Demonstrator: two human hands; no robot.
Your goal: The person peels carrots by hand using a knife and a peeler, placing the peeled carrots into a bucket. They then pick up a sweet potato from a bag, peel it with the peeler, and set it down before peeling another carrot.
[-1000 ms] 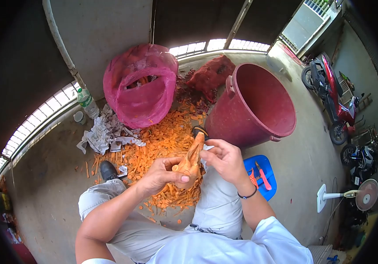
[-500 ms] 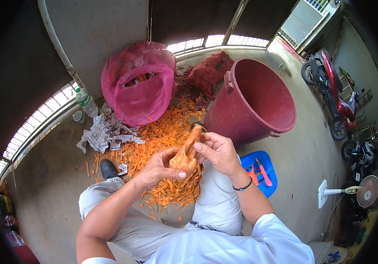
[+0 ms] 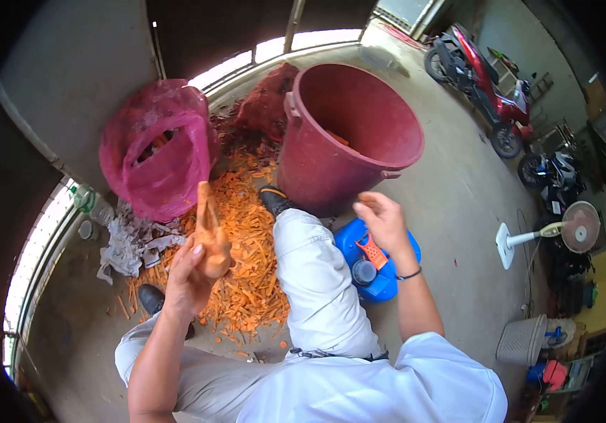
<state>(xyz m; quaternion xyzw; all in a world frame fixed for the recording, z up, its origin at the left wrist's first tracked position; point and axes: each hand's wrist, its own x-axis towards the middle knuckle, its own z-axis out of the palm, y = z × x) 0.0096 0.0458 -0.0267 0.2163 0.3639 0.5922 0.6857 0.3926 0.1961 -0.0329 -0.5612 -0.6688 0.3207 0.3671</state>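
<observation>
The left hand (image 3: 189,276) grips a carrot (image 3: 213,248); loosening could drop it onto peelings (image 3: 250,278) below. The right hand (image 3: 385,220) is curled, contents unclear.

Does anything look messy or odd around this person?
Yes, the floor: orange scraps lie loosely heaped between the person's shoes, beside crumpled paper, though a dark red bin stands close by. The orange root in the left hand also looks oddly knobbly and forked.
</observation>
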